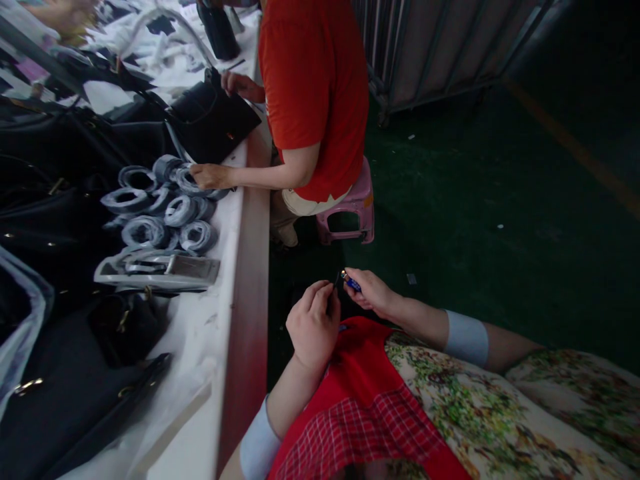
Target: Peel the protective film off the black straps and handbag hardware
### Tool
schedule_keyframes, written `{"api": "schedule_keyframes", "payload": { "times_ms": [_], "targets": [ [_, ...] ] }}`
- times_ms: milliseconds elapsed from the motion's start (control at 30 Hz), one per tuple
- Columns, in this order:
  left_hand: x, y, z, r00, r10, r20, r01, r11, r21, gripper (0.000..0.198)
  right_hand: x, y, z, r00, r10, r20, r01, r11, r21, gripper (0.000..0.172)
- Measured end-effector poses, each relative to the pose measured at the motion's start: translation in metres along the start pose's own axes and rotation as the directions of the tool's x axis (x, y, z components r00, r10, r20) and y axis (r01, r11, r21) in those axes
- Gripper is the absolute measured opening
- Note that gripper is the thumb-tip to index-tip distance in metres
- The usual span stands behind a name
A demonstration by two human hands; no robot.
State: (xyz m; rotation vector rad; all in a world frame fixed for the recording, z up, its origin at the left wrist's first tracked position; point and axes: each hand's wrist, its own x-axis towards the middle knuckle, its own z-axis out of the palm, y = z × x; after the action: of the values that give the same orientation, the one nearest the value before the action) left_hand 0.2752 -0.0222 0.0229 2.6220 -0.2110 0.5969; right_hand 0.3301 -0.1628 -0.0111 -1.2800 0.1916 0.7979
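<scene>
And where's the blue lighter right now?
In the head view, just right of centre, the blue lighter is held in the person's right hand, close beside the left hand.

It's a blue lighter in the R hand; just below, red apron w/ white-lined check; right of that, cream cloth, grn/brn floral; beyond grip, pink stool, orange-red shirt.
</scene>
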Motion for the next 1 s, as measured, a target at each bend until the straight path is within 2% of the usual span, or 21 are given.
{"api": "schedule_keyframes", "payload": {
  "times_ms": [667,867,1000],
  "targets": [
    [-0.0037,0.0050,-0.0022,0.998,-0.036,0.045,0.037,0.999,-0.015,0.011,-0.0024,0.0009,-0.0014,1.000,0.004,0.022,-0.004,1.000,0.026,0.053],
    [-0.0035,0.0047,-0.0024,0.999,-0.037,0.032,0.038,0.999,-0.029,0.011,-0.0026,-0.0008,-0.0059,0.998,0.012,0.060,-0.017,0.996,0.086,0.060],
    [-0.0039,0.0039,-0.0018,0.998,-0.035,0.052,0.037,0.999,-0.030,0.012,-0.0030,-0.0016,-0.0072,0.998,-0.020,0.054,0.017,0.999,0.045,0.060]
  ]
}}
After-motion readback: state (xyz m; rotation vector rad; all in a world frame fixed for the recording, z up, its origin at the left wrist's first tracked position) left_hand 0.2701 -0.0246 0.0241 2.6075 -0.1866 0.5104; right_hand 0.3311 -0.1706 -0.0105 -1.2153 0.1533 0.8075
